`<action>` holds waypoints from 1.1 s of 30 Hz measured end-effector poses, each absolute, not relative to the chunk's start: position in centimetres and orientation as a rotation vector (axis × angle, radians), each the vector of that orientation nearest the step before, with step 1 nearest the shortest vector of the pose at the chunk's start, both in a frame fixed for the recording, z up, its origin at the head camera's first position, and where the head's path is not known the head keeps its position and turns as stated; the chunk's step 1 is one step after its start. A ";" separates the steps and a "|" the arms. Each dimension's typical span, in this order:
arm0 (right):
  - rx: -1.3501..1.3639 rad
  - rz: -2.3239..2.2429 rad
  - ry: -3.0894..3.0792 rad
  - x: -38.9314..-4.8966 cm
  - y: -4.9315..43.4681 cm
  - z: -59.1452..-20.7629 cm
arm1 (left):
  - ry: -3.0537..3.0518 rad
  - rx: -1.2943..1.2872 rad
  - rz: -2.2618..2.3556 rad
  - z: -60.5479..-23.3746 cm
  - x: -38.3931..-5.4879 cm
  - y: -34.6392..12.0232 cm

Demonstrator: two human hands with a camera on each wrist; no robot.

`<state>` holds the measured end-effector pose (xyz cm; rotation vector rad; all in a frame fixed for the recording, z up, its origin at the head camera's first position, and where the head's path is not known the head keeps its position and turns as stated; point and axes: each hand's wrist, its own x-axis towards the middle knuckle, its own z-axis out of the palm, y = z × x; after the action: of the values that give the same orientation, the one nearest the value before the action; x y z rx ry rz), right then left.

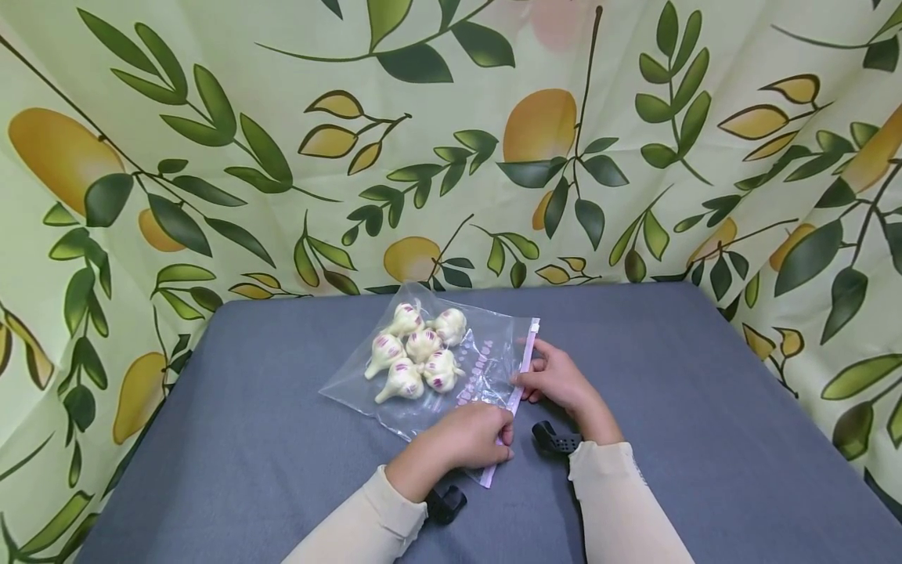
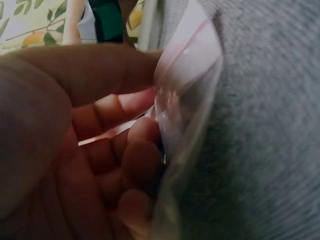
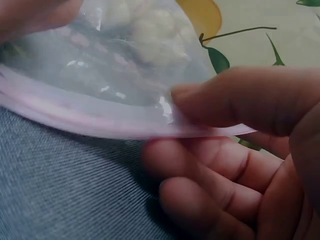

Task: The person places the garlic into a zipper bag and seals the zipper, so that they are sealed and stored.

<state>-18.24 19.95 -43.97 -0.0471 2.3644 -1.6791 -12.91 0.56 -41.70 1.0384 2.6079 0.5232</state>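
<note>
A clear zip bag (image 1: 486, 321) with a pink zip edge lies on the table, that edge facing right. Several garlic bulbs (image 1: 423, 345), white with purple streaks, sit inside at its left part. My left hand (image 1: 472, 435) pinches the near part of the pink edge; in the left wrist view the thumb and curled fingers hold the plastic (image 2: 187, 75). Farther along the same edge, my right hand (image 1: 560, 381) pinches the strip between thumb and fingers, as the right wrist view shows around the pink strip (image 3: 115, 122). A white slider (image 1: 535, 326) sits at the edge's far end.
The grey cloth-covered table (image 1: 282, 470) extends around the bag on all sides. Behind and beside it hangs a curtain (image 1: 451, 196) printed with leaves and orange fruit. Each wrist wears a black strap mount (image 1: 557, 439).
</note>
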 end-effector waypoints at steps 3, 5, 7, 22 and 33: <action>-0.054 -1.683 2.383 -18.3 19.9 -44.2 | 2.562 1.074 0.507 -41.6 -12.9 0.4; -0.045 -1.699 2.389 -18.3 19.9 -44.3 | 2.546 1.093 0.502 -41.7 -12.9 0.5; -0.035 -1.718 2.395 -18.4 19.8 -44.5 | 2.540 1.104 0.500 -41.8 -13.0 0.5; 0.247 -1.974 2.393 -18.3 16.9 -44.9 | 2.546 1.152 0.528 -42.2 -13.0 0.8; 0.482 -2.266 2.299 -18.7 17.8 -44.8 | 2.509 1.151 0.575 -42.4 -13.0 1.1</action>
<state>-18.71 17.81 -44.79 0.4815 2.2986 -2.2663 -12.98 1.05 -42.43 1.1506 2.5089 0.5751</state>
